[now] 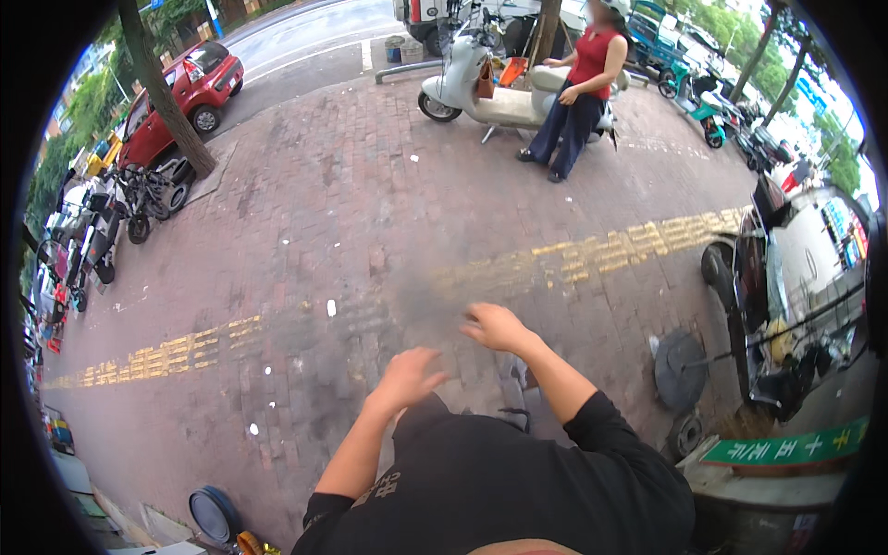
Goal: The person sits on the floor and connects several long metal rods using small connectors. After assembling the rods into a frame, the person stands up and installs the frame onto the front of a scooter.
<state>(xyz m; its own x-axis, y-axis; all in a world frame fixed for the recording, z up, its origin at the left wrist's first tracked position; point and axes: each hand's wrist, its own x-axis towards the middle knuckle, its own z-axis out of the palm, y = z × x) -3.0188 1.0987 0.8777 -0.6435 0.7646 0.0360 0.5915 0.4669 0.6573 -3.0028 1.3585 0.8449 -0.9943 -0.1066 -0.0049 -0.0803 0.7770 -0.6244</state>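
Note:
My left hand (411, 376) is in front of my body, over the brick pavement (305, 250), with its thumb apart from the fingers. Nothing shows in it, though its fingertips are slightly smeared. A little farther out and to the right is my right hand (498, 327), its fingers loosely bent and spread, with no object visible in it. The two hands do not touch. A worn yellow tactile strip (592, 254) crosses the ground beyond them.
A person in a red top (597, 63) stands beside a pale scooter (504, 106) ahead. On the right are a parked vehicle (814, 277), a round dark base (680, 370) and a green sign (786, 449). A blue-rimmed tub (213, 513) sits lower left; a tree trunk (166, 92) and bikes (143, 199) stand far left.

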